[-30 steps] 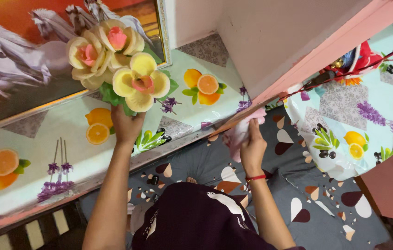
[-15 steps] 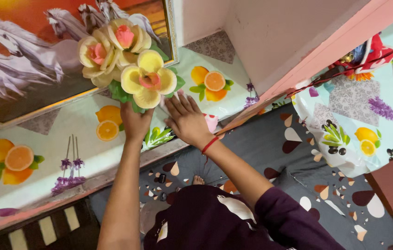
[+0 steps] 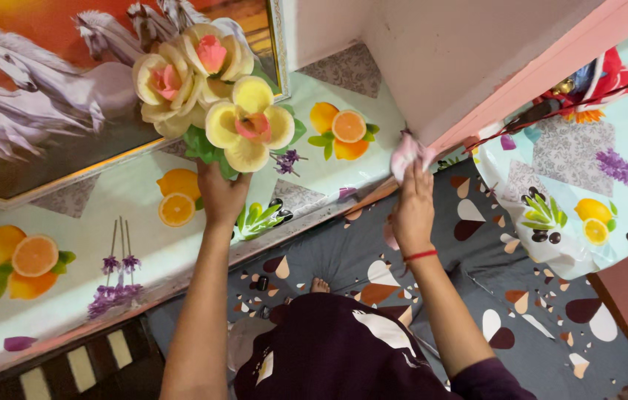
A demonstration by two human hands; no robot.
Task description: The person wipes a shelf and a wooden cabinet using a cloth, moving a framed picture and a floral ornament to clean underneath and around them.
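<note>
My left hand [image 3: 221,196] grips the green base of a bunch of artificial flowers [image 3: 214,96], yellow petals with pink centres, and holds it raised above the shelf [image 3: 107,244]. My right hand [image 3: 412,211], with a red thread on the wrist, presses a pale pink cloth [image 3: 407,154] against the shelf's front edge, where that edge meets the pink wall trim [image 3: 551,74]. The shelf wears a covering printed with oranges and lavender.
A framed painting of white horses [image 3: 40,96] leans at the back of the shelf. A grey patterned sheet [image 3: 477,296] lies below me. To the right is another fruit-printed covering [image 3: 588,185] with red and colourful items [image 3: 595,81] behind a pink edge.
My right hand moved from near the flower stems to the right along the shelf edge, with the pink cloth under it. The flowers stayed raised in my left hand.
</note>
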